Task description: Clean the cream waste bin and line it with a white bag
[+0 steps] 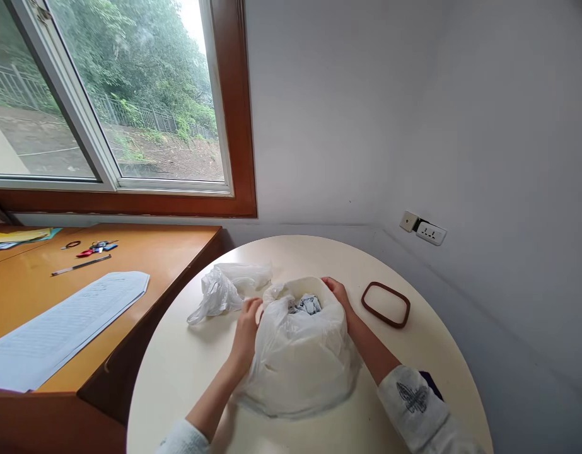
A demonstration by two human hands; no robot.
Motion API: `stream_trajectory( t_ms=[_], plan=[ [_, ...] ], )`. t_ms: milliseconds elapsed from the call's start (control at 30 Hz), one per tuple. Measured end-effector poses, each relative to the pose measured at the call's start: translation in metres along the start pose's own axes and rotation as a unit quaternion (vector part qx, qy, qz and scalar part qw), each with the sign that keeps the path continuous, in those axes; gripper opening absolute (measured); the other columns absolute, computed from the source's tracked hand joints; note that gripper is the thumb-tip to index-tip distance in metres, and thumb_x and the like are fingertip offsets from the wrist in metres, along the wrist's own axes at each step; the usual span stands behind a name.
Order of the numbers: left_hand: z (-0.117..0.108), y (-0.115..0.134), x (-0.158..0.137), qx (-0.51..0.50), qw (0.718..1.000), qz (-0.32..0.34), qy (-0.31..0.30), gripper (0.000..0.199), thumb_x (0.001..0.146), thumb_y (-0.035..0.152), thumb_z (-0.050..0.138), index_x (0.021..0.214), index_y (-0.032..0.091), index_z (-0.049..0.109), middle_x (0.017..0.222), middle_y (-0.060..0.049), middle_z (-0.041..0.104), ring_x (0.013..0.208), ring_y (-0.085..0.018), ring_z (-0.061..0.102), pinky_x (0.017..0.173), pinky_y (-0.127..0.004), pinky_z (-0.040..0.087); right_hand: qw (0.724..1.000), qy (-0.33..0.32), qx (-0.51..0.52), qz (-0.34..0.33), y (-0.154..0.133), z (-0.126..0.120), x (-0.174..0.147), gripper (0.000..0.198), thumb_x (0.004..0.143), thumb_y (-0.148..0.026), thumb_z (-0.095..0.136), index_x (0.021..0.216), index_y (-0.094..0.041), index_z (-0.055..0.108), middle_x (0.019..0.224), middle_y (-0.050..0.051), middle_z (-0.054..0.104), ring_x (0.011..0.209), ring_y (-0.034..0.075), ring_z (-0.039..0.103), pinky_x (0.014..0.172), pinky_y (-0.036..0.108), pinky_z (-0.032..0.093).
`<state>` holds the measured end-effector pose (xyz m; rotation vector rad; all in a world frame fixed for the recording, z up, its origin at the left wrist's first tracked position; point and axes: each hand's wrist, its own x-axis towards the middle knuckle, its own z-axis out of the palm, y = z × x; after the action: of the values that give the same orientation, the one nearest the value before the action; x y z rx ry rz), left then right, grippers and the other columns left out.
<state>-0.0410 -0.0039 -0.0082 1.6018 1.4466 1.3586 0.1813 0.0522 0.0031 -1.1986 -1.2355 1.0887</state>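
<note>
From the head view, a container wrapped in a thin white plastic bag sits on the round, pale tabletop, squarely between the person's two hands. Crumpled printed paper shows inside its mouth. The left hand is at the near-left side of the mouth, fingers bent against the bag; the right hand reaches to the far-right edge, fingers curled at the rim. How firmly either grip is closed, or whether it pinches the plastic, I cannot tell — the fingertips are partly hidden.

Just beyond the left hand lies a second, crumpled plastic bag. Right of the right hand, well apart from the container, a brown rectangular ring lies flat. A dark thing peeks out by the right sleeve, mostly hidden.

On the wooden desk at left are papers, a pen and a bunch of keys — below a window.
</note>
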Motion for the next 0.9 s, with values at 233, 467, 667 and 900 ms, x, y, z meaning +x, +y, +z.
stream_trajectory(
  t_ms=[233, 467, 667, 900],
  plan=[
    [-0.012, 0.029, -0.004, -0.201, 0.978, 0.032, -0.038, 0.062, 0.085, 0.053, 0.041, 0.138, 0.027, 0.025, 0.143, -0.007, 0.032, 0.134, -0.022, 0.026, 0.109, -0.039, 0.021, 0.970, -0.157, 0.163, -0.085, -0.029, -0.034, -0.037, 0.074, 0.069, -0.065, 0.055, 0.132, -0.032, 0.034, 0.138, 0.007, 0.038, 0.130, 0.022, 0.031, 0.102, 0.038, 0.029],
    [0.013, 0.042, -0.030, -0.179, 0.975, 0.026, -0.126, 0.106, 0.065, 0.065, 0.059, 0.142, 0.029, -0.005, 0.150, -0.009, 0.015, 0.135, -0.031, 0.019, 0.108, -0.046, 0.023, 0.970, -0.205, 0.113, -0.060, -0.023, -0.023, -0.076, 0.108, 0.059, -0.042, 0.077, 0.141, -0.036, 0.007, 0.146, 0.009, 0.022, 0.131, 0.025, 0.030, 0.104, 0.043, 0.028],
    [0.030, 0.033, -0.039, -0.185, 0.973, 0.033, -0.137, 0.119, 0.063, 0.039, 0.073, 0.137, 0.032, -0.020, 0.145, -0.011, 0.025, 0.131, -0.027, 0.031, 0.107, -0.047, 0.023, 0.968, -0.158, 0.175, -0.086, 0.004, -0.004, -0.075, 0.116, 0.052, -0.039, 0.081, 0.140, -0.033, 0.007, 0.143, 0.010, 0.030, 0.127, 0.026, 0.036, 0.105, 0.045, 0.028],
    [0.037, 0.024, -0.042, -0.091, 0.988, 0.040, -0.114, 0.103, 0.058, 0.035, 0.075, 0.139, 0.023, 0.012, 0.137, -0.014, 0.035, 0.129, -0.032, 0.032, 0.107, -0.048, 0.024, 0.984, -0.126, 0.120, -0.042, 0.009, 0.003, -0.080, 0.092, 0.044, -0.032, 0.085, 0.125, -0.026, 0.043, 0.128, 0.010, 0.050, 0.118, 0.028, 0.046, 0.101, 0.047, 0.033]
  ],
)
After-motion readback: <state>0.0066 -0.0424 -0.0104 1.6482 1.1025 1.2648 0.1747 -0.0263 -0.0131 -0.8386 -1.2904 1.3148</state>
